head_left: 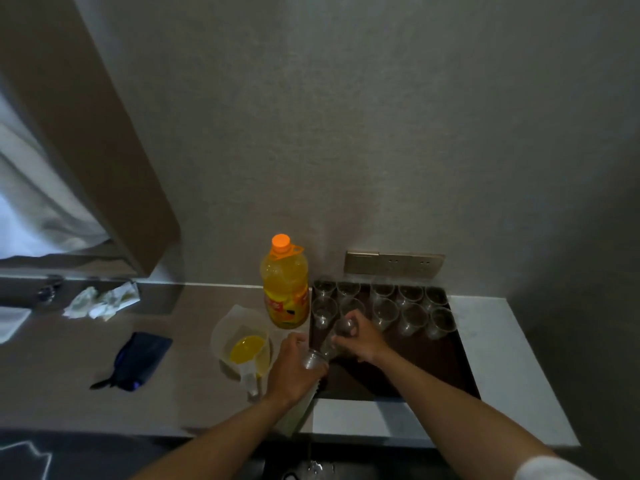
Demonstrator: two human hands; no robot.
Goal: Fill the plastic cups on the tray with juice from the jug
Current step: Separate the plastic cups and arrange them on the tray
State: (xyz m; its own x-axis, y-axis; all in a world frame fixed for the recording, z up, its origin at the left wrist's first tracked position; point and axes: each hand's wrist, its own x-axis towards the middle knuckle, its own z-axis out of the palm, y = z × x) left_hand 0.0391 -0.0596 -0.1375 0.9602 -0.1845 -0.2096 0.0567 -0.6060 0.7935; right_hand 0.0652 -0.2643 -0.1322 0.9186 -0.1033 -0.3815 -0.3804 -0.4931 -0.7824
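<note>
A dark brown tray (415, 368) lies on the counter with several clear plastic cups (412, 318) standing empty in two rows along its far edge. My left hand (294, 367) grips a stack of nested clear cups (317, 358) at the tray's near left corner. My right hand (360, 336) pinches the top cup (344, 328) of that stack above the tray. Left of the tray stands a translucent jug (242, 341) with a little yellow juice in its bottom. Behind the jug a juice bottle (285, 292) with an orange cap stands upright.
A dark blue pouch (138, 358) lies on the counter left of the jug. Crumpled wrappers (100, 301) sit at the back left. A wall socket plate (394, 265) is behind the tray. White paper (491, 368) lies under the tray's right side. The counter edge runs near my forearms.
</note>
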